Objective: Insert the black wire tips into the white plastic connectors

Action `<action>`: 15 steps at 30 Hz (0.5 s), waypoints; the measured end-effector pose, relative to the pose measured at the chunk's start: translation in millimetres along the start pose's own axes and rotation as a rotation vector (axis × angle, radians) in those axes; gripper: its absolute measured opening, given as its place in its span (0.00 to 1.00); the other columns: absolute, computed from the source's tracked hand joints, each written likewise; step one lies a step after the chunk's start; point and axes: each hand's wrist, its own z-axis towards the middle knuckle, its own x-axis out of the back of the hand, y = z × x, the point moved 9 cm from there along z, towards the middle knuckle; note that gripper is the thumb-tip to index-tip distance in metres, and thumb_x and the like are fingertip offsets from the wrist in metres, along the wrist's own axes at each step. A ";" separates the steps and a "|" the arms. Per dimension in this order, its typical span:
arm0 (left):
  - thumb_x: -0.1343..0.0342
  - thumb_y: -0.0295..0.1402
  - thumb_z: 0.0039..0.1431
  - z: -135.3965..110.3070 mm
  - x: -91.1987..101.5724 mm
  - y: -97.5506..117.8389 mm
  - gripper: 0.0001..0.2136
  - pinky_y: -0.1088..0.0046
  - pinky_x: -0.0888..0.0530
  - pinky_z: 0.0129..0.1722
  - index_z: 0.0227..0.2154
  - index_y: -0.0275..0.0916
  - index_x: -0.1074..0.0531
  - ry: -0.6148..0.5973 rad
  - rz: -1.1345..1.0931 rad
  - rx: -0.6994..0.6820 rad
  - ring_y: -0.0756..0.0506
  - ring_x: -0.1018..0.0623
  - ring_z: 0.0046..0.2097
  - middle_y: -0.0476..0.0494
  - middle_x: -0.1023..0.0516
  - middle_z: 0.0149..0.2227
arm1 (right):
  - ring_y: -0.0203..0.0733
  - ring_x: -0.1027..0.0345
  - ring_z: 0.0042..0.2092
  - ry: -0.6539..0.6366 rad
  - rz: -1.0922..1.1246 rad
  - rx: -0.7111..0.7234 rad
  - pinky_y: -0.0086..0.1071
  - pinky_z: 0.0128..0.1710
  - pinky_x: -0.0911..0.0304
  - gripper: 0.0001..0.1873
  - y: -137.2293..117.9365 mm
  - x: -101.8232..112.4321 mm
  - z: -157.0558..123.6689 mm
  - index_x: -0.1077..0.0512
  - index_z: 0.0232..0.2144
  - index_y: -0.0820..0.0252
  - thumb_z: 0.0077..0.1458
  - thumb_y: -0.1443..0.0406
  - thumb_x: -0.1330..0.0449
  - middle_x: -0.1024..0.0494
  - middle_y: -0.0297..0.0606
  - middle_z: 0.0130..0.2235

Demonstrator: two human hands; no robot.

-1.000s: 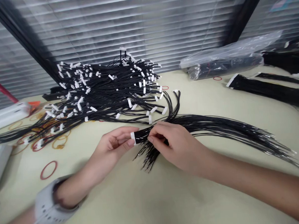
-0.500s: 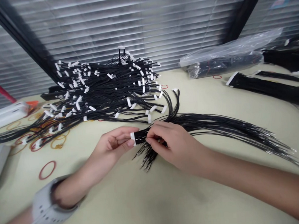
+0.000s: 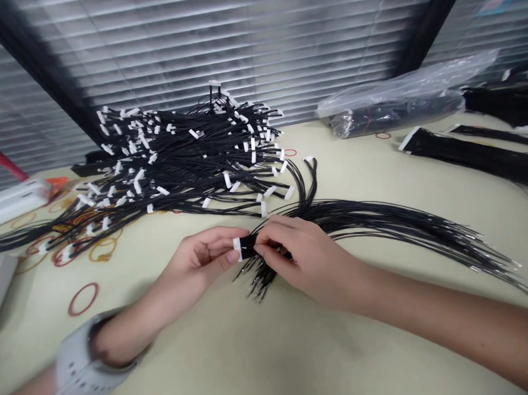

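The left hand (image 3: 196, 262) pinches a small white plastic connector (image 3: 237, 249) between thumb and fingers, and the right hand (image 3: 306, 257) is clamped just beside it on a bundle of thin, glossy black wires (image 3: 381, 219), whose bare metal-tipped ends fan out toward the right edge of the pale cream desk (image 3: 300, 350). Both hands sit near the middle of the desk, below a tangled heap of black wires with white connectors (image 3: 176, 149). Red and amber rubber bands (image 3: 84, 299) lie toward the left edge, and a clear plastic bag (image 3: 410, 96) of dark wires lies along the far edge.
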 end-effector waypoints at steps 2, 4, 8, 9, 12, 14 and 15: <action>0.41 0.31 0.52 -0.2 1.1 -1.1 0.10 0.85 0.32 0.30 0.39 0.42 0.26 -0.002 0.007 -0.005 0.54 0.26 0.33 0.51 0.21 0.32 | 0.32 0.40 0.31 0.002 0.002 0.005 0.29 0.33 0.44 0.09 -0.5 -0.2 -0.2 0.32 0.28 0.64 0.57 0.69 0.50 0.33 0.34 0.30; 0.41 0.32 0.52 -0.4 1.6 -1.8 0.10 0.84 0.31 0.30 0.39 0.42 0.26 -0.009 0.011 -0.011 0.53 0.25 0.33 0.50 0.21 0.32 | 0.32 0.39 0.32 0.006 0.008 0.012 0.29 0.33 0.44 0.09 -1.0 -0.1 -0.3 0.32 0.29 0.65 0.57 0.69 0.51 0.32 0.34 0.31; 0.41 0.32 0.52 0.2 1.6 -3.0 0.10 0.83 0.30 0.30 0.39 0.43 0.26 -0.009 0.003 -0.015 0.53 0.24 0.33 0.50 0.21 0.32 | 0.33 0.39 0.32 0.019 0.004 0.010 0.29 0.33 0.44 0.10 -0.9 -0.4 -0.5 0.31 0.29 0.66 0.58 0.69 0.51 0.32 0.35 0.31; 0.41 0.32 0.52 0.5 1.2 -3.3 0.10 0.83 0.30 0.30 0.39 0.43 0.26 -0.010 0.000 -0.012 0.53 0.24 0.33 0.50 0.20 0.32 | 0.33 0.38 0.32 0.027 -0.003 0.009 0.29 0.33 0.44 0.10 -0.8 -0.8 -0.7 0.31 0.29 0.66 0.58 0.69 0.51 0.31 0.35 0.30; 0.41 0.30 0.52 1.4 -0.1 -4.1 0.10 0.83 0.29 0.32 0.39 0.43 0.26 -0.008 -0.007 -0.002 0.52 0.23 0.34 0.49 0.20 0.35 | 0.33 0.38 0.32 0.060 -0.032 0.018 0.29 0.32 0.44 0.10 -2.4 -2.9 -1.3 0.30 0.29 0.67 0.57 0.69 0.51 0.31 0.36 0.30; 0.41 0.29 0.52 2.1 -0.6 -3.6 0.10 0.83 0.28 0.34 0.39 0.42 0.26 -0.008 -0.010 -0.006 0.52 0.22 0.36 0.49 0.19 0.35 | 0.33 0.38 0.32 0.086 -0.047 0.043 0.29 0.32 0.44 0.11 -5.1 -4.5 -2.0 0.30 0.29 0.68 0.57 0.70 0.51 0.31 0.37 0.30; 0.41 0.28 0.51 2.3 -0.9 -2.9 0.11 0.84 0.28 0.34 0.39 0.42 0.26 -0.009 -0.012 -0.013 0.52 0.22 0.37 0.50 0.19 0.35 | 0.33 0.38 0.31 0.100 -0.049 0.061 0.29 0.31 0.44 0.11 -6.8 -5.1 -2.4 0.30 0.28 0.68 0.57 0.70 0.51 0.31 0.37 0.30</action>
